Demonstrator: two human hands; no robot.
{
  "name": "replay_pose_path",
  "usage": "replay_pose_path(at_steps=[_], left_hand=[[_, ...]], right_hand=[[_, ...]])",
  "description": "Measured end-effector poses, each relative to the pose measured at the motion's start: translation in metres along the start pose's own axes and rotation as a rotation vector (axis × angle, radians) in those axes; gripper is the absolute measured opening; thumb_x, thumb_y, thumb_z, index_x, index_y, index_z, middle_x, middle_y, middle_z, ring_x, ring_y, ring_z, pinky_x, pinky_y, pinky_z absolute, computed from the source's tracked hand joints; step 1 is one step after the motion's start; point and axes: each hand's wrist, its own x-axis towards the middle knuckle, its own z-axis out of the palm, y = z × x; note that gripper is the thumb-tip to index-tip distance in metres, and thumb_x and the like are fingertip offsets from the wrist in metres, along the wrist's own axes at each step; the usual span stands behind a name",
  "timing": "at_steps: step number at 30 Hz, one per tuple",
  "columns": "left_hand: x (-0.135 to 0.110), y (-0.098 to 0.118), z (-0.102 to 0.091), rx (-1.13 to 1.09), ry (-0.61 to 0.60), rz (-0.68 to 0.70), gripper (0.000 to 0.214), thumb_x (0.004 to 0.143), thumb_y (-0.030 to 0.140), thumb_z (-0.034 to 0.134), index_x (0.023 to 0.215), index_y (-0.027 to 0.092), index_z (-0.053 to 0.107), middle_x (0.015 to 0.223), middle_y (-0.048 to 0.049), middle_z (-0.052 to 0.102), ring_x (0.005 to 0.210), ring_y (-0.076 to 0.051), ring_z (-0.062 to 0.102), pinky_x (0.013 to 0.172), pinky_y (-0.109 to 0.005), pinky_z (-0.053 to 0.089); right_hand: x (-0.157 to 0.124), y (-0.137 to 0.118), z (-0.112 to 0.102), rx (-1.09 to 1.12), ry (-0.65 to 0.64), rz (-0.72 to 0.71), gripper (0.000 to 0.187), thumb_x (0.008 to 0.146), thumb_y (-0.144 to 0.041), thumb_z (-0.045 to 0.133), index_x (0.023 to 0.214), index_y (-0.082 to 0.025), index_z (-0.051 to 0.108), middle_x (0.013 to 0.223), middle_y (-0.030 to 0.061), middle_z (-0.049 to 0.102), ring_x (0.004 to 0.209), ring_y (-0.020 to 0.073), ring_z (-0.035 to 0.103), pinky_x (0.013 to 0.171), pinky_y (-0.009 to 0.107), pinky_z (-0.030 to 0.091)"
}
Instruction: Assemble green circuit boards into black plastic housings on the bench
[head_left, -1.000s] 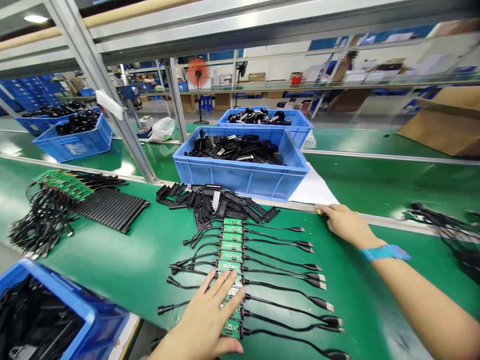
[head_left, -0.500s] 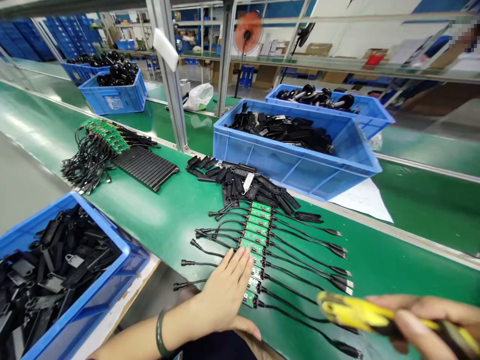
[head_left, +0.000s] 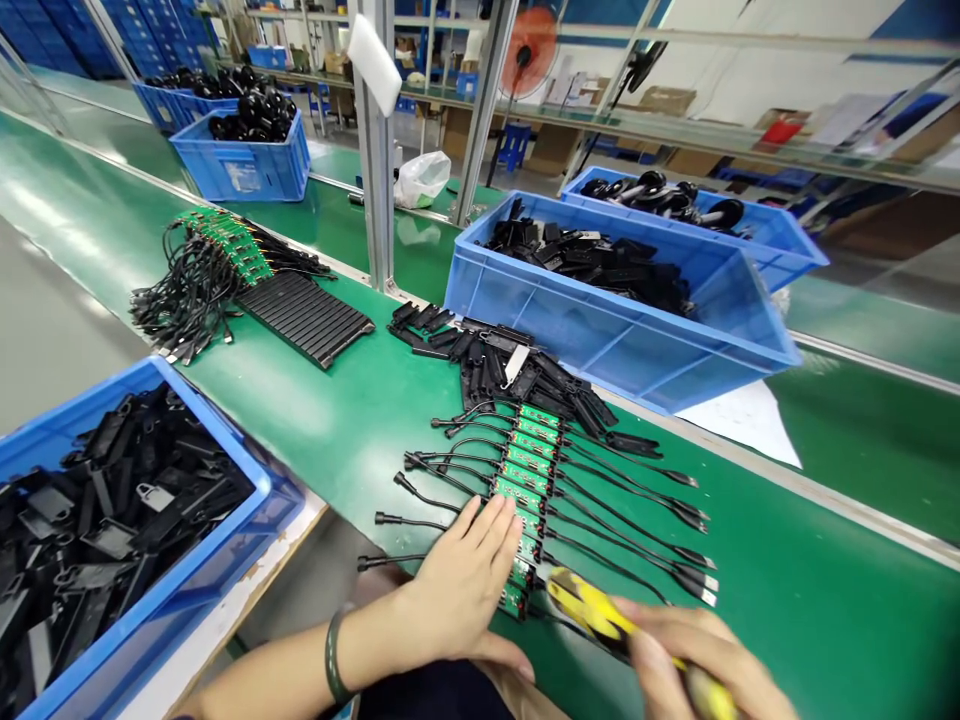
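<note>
My left hand (head_left: 469,580) lies flat, fingers stretched, on the near part of a row of green circuit boards (head_left: 529,470). The boards sit side by side in black housings. Short black cables with round plugs (head_left: 390,518) run out to the left, and black USB cables (head_left: 637,475) to the right. My right hand (head_left: 690,655) is wrapped round a yellow-and-black hand tool (head_left: 592,605), whose exact kind I cannot make out. Its front end is over the cable side of the nearest boards; whether it touches them is unclear.
Loose black plastic housings (head_left: 487,365) lie beyond the row, before a blue bin (head_left: 607,330) of black parts. Another blue bin (head_left: 259,480) stands at the near left. Farther left are bundled boards with cables (head_left: 217,250) and black housings in a row (head_left: 307,315). A metal post (head_left: 375,180) rises behind.
My right hand has moved the tool left, from over the USB cables to the near end of the board row. My left hand stays flat on the boards. The view has shifted slightly.
</note>
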Motion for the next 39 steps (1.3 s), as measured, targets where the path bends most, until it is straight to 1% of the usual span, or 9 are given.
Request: replay_pose_path(at_steps=[4,8,13,18,22,27,32,37,39], left_hand=[[0.0,0.0,-0.001,0.005,-0.008,-0.006,0.108,0.085,0.079,0.033,0.148,-0.007,0.022,0.157,-0.0284,0.02,0.149,-0.035,0.01,0.121,-0.047,0.007],[0.0,0.0,-0.001,0.007,-0.005,0.004,0.108,0.085,0.08,0.031,0.148,-0.008,0.022,0.156,-0.0282,0.021,0.149,-0.035,0.01,0.121,-0.048,0.007],[-0.001,0.0,-0.001,0.017,0.008,-0.007,0.108,0.085,0.081,0.027,0.148,-0.007,0.023,0.157,-0.0267,0.021,0.149,-0.036,0.012,0.121,-0.046,0.006],[-0.002,0.0,0.002,0.031,0.027,-0.002,0.113,0.081,0.084,0.025,0.149,-0.007,0.022,0.157,-0.0267,0.02,0.149,-0.035,0.014,0.121,-0.046,0.007],[-0.001,0.0,0.003,0.027,0.037,-0.018,0.114,0.08,0.085,0.026,0.149,-0.005,0.024,0.157,-0.026,0.022,0.148,-0.035,0.016,0.121,-0.044,0.009],[-0.001,0.0,0.005,0.01,0.047,-0.019,0.109,0.084,0.082,0.027,0.149,-0.005,0.026,0.157,-0.0259,0.022,0.148,-0.035,0.015,0.121,-0.043,0.008],[-0.001,0.001,0.005,-0.028,0.037,-0.031,0.108,0.085,0.08,0.028,0.15,-0.005,0.022,0.157,-0.0256,0.019,0.149,-0.034,0.014,0.121,-0.044,0.009],[-0.001,0.0,0.0,-0.091,-0.012,-0.027,0.106,0.086,0.079,0.023,0.15,-0.005,0.02,0.158,-0.0253,0.016,0.149,-0.034,0.012,0.121,-0.044,0.008],[0.0,-0.001,0.0,-0.113,-0.028,-0.034,0.106,0.086,0.079,0.022,0.15,-0.005,0.02,0.158,-0.0253,0.015,0.149,-0.034,0.011,0.121,-0.044,0.008]], right_hand=[[0.009,0.009,0.009,-0.032,-0.093,-0.01,0.012,0.092,-0.015,0.054,0.082,-0.023,0.054,0.067,0.0007,0.063,0.053,0.0135,0.061,0.048,0.023,0.05],[0.018,0.016,0.01,-0.055,0.068,-0.022,0.009,0.089,-0.015,0.059,0.086,-0.023,0.056,0.073,0.0036,0.066,0.062,0.0169,0.066,0.056,0.027,0.053],[0.027,0.022,0.015,-0.087,-0.076,-0.004,0.014,0.092,-0.017,0.055,0.079,-0.022,0.055,0.064,-0.0015,0.06,0.048,0.0113,0.057,0.046,0.022,0.046],[0.033,0.025,0.015,-0.024,0.152,0.023,0.009,0.09,-0.017,0.059,0.083,-0.022,0.055,0.072,0.0007,0.064,0.063,0.0157,0.063,0.056,0.026,0.049],[0.043,0.033,0.016,-0.13,-0.011,0.001,0.016,0.092,-0.02,0.057,0.077,-0.023,0.054,0.06,-0.0043,0.055,0.045,0.0104,0.052,0.045,0.022,0.042],[0.051,0.047,0.011,-0.152,0.135,-0.031,0.009,0.09,-0.022,0.06,0.082,-0.023,0.057,0.071,0.0008,0.066,0.063,0.0162,0.065,0.059,0.027,0.049],[0.057,0.053,0.02,-0.209,0.034,-0.021,0.02,0.094,-0.028,0.055,0.075,-0.022,0.055,0.058,-0.0033,0.059,0.045,0.0115,0.055,0.046,0.023,0.042],[0.067,0.053,0.014,-0.237,0.247,-0.004,0.019,0.091,-0.031,0.059,0.076,-0.021,0.056,0.065,-0.0001,0.063,0.057,0.0142,0.059,0.057,0.025,0.044],[0.069,0.059,0.02,-0.246,0.253,-0.004,0.022,0.092,-0.033,0.057,0.073,-0.022,0.054,0.062,-0.001,0.061,0.053,0.0135,0.057,0.054,0.025,0.042]])
